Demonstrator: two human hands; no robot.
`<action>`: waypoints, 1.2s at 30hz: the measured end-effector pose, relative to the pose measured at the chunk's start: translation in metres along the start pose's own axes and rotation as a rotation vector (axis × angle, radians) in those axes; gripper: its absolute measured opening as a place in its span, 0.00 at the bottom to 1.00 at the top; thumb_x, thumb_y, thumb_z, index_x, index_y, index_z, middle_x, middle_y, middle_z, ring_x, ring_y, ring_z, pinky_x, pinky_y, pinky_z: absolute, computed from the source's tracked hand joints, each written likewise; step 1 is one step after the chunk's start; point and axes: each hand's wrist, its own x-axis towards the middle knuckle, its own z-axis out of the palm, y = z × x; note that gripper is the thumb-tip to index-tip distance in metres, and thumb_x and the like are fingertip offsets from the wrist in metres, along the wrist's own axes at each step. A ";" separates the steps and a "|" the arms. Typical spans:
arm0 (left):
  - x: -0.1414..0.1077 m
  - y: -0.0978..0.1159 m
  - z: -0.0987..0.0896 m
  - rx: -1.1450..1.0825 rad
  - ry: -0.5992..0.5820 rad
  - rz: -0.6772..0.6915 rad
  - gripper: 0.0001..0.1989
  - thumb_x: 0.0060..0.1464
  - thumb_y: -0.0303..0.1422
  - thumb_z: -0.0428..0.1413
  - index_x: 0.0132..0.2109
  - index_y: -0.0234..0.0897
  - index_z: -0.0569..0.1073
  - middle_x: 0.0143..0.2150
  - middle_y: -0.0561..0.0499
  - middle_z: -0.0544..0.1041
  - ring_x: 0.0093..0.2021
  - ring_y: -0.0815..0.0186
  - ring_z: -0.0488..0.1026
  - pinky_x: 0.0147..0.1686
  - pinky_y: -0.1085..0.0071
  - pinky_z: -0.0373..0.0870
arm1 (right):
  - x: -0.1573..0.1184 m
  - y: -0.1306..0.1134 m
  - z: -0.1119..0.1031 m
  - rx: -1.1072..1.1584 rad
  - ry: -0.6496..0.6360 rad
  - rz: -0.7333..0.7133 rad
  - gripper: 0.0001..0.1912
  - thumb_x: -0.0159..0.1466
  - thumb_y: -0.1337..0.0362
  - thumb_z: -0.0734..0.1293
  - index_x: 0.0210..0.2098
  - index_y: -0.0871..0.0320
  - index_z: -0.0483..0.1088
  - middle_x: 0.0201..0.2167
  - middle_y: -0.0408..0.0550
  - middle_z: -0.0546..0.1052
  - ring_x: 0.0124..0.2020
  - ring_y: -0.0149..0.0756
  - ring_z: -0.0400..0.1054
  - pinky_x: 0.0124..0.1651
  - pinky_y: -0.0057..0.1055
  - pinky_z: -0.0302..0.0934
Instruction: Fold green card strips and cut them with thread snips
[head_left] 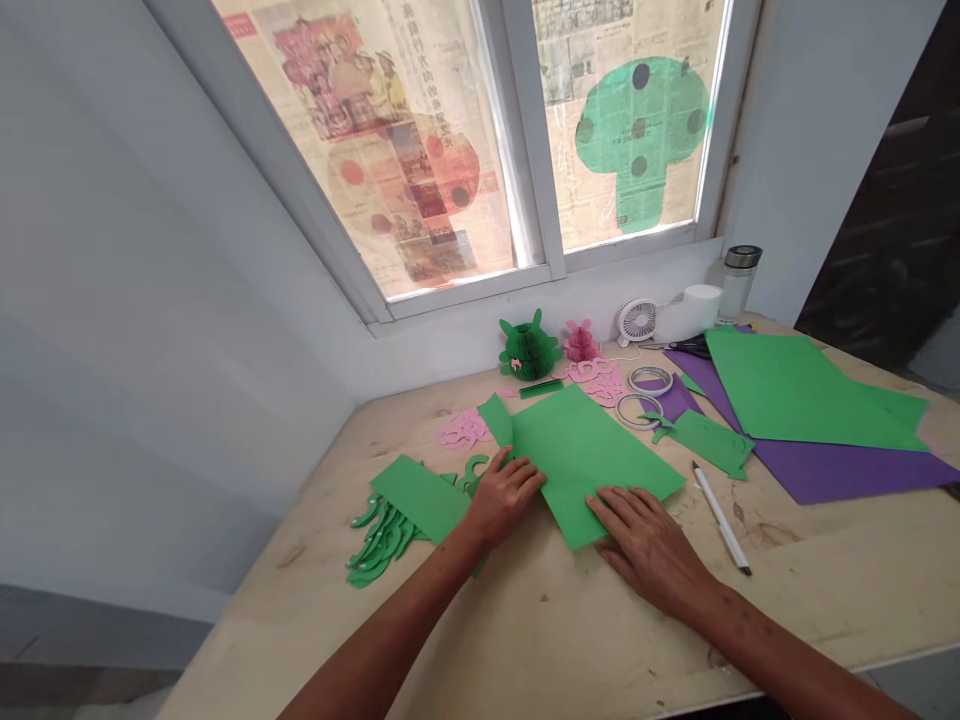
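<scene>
A large green paper sheet (581,445) lies on the table in front of me. My left hand (506,495) has its fingers closed on the sheet's left edge, beside a narrow green flap (496,420); whether the flap joins the sheet I cannot tell. My right hand (649,540) lies flat near the sheet's front right corner, fingers stretched out. Left of my left hand, a green paper strip (424,495) covers part of a pile of curved green cutouts (382,545). A white marker (721,520) lies to the right of my right hand.
At the back stand green (529,350) and pink paper crafts (581,342), a small fan (637,322) and a glass bottle (739,285). Tape rolls (639,412), pink cutouts (463,428), scissors (690,346), purple paper (840,470) and more green sheets (802,390) lie about.
</scene>
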 end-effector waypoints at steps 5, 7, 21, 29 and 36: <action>-0.007 0.018 -0.012 -0.061 -0.028 -0.028 0.13 0.63 0.29 0.47 0.49 0.39 0.73 0.45 0.48 0.79 0.49 0.62 0.73 0.61 0.52 0.56 | 0.000 0.000 0.003 -0.017 0.111 0.016 0.24 0.56 0.79 0.60 0.49 0.58 0.72 0.48 0.53 0.77 0.48 0.42 0.71 0.53 0.43 0.60; -0.011 0.021 -0.016 -0.071 -0.078 -0.108 0.15 0.61 0.35 0.50 0.53 0.39 0.71 0.48 0.46 0.77 0.53 0.56 0.71 0.60 0.48 0.55 | -0.003 0.000 0.002 -0.011 0.120 0.003 0.25 0.54 0.81 0.59 0.48 0.58 0.73 0.47 0.52 0.78 0.47 0.41 0.71 0.52 0.42 0.61; -0.040 -0.012 -0.015 -0.102 -0.102 -0.855 0.26 0.54 0.29 0.53 0.60 0.39 0.66 0.62 0.37 0.65 0.59 0.47 0.65 0.55 0.51 0.60 | -0.036 -0.009 -0.026 0.042 0.118 -0.087 0.28 0.57 0.81 0.56 0.54 0.61 0.69 0.50 0.53 0.77 0.51 0.40 0.70 0.57 0.44 0.59; -0.035 -0.028 -0.008 -0.353 0.158 -1.057 0.28 0.46 0.22 0.52 0.56 0.42 0.69 0.40 0.49 0.76 0.41 0.61 0.75 0.42 0.68 0.68 | -0.053 -0.026 -0.031 0.085 0.085 -0.100 0.34 0.53 0.82 0.56 0.56 0.59 0.67 0.51 0.52 0.76 0.52 0.39 0.69 0.56 0.42 0.60; -0.043 -0.037 -0.006 -0.568 0.435 -1.314 0.28 0.45 0.29 0.53 0.56 0.36 0.68 0.29 0.54 0.71 0.26 0.67 0.70 0.27 0.73 0.67 | -0.060 -0.027 -0.037 0.089 0.064 -0.138 0.36 0.49 0.83 0.55 0.55 0.58 0.69 0.51 0.50 0.76 0.52 0.38 0.70 0.55 0.40 0.62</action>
